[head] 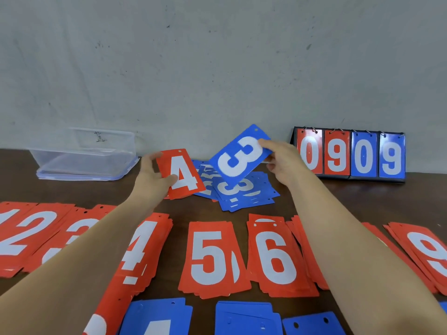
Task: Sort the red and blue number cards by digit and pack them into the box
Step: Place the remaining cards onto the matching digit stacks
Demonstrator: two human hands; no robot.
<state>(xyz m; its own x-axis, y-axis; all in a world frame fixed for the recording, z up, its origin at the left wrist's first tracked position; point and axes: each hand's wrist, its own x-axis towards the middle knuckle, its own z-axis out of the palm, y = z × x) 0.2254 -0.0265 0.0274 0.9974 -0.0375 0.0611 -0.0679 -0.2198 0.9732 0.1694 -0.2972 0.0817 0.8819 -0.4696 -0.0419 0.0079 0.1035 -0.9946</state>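
Two cards are up at once, mid-sort, with seemingly nothing in the box yet. Pinches with the left hand [154, 175] a red plastic card printed with a white 4 [181, 174], thumb on its face and fingers behind its left edge, raised just above the dark brown table [338, 197]. Grips with the right hand [283, 163] a blue plastic card printed with a white 3 [239, 157] by its far end, tilted over the loose heap of unsorted blue cards [244, 194] near the wall. Reads as the sorting step, not the packing: red stacks laid out by digit along the near side, blue stacks [244, 317] at the very front edge, and the clear plastic box [84, 160] lying at the rear left, well apart from both hands. Next, probably: lower the red 4 onto the red stack of 4s [137, 252] beside the left forearm, squared to it, then carry the blue 3 to its own blue stack, though cannot tell which from the cropped digits there. Calls for keeping the two cards apart and setting each down face up.
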